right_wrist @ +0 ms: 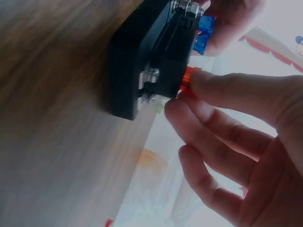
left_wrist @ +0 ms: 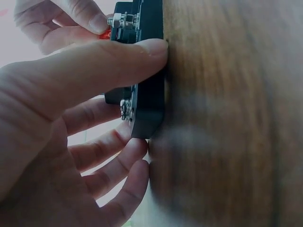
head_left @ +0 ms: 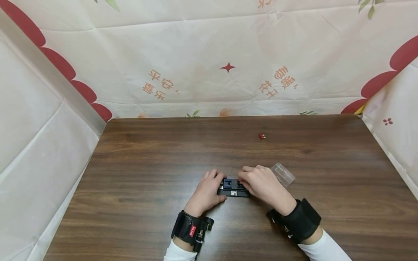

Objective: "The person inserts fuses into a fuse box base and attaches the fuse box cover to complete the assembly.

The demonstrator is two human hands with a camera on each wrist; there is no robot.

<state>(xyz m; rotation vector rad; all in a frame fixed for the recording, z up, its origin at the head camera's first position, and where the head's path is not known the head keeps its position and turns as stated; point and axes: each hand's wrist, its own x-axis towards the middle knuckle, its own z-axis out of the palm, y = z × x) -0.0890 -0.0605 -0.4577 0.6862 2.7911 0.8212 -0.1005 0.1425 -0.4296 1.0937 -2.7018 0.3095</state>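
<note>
I have plenty of brown wooden desk running from the black block out to the left and right edges, and the far edge is well apart from it too, with a little red bit lying nearer that edge and a see-through cover by the right hand. White cloth with words and red curves hangs behind. The left hand grips the block's left end, thumb and fingers apart around it, while the right pinches an orange-red piece at its top.
</note>
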